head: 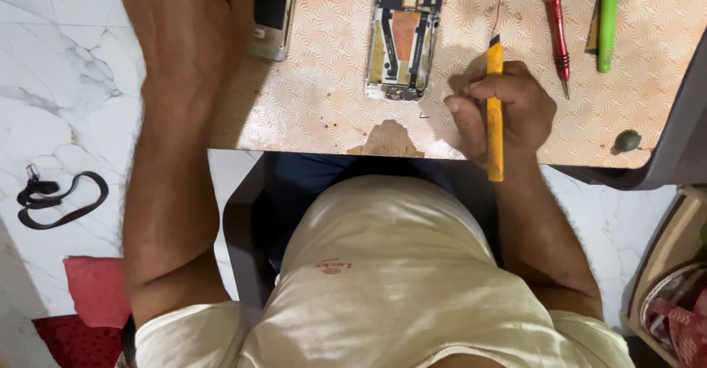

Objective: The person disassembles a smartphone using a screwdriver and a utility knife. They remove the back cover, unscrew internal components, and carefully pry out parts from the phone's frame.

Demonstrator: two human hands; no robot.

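Hands [508,110] flanking opened phone [403,36]

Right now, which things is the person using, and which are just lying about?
In use: yellow tool in right hand; phone part under left hand; opened phone.
Lying about: red screwdriver, green tool, black strap on floor.

Far right on the patterned tabletop [317,103]: a red screwdriver [557,36] just beside a green tool [608,18]. Near the right edge, a small dark round object [627,140] (kind unclear). Left, on the marble floor [51,66]: a black strap [55,200], red cloth [92,291] nearer.
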